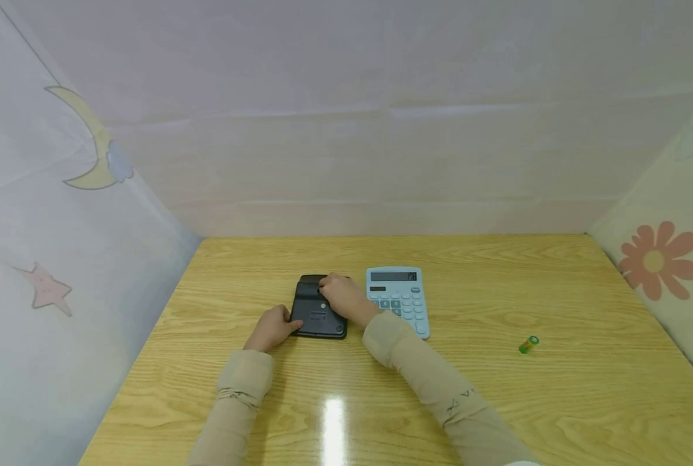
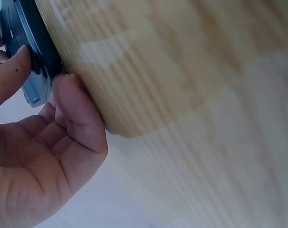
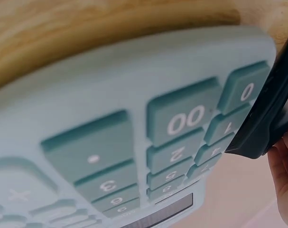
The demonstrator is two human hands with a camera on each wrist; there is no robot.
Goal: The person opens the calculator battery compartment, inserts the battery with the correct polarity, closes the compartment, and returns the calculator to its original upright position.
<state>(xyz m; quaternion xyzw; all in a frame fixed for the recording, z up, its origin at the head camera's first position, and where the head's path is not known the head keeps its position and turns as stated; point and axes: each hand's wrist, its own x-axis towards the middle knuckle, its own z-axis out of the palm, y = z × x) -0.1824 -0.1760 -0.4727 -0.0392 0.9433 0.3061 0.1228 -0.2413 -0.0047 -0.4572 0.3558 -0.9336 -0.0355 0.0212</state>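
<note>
A black calculator (image 1: 317, 317) lies with its back up on the wooden table. My left hand (image 1: 272, 328) grips its near left corner; in the left wrist view the thumb (image 2: 20, 66) lies on the back and the other fingers are curled by the edge. My right hand (image 1: 343, 296) reaches over the far part of the back, its bent fingertips at a recess there. Whether they pinch something small is hidden. A light blue calculator (image 1: 396, 275) lies face up just right, its display lit with digits, partly covered by my right wrist.
A small green and yellow battery (image 1: 529, 344) lies by itself on the right side of the table (image 1: 469, 401). Pale cloth walls (image 1: 381, 162) with printed shapes stand along the back and sides.
</note>
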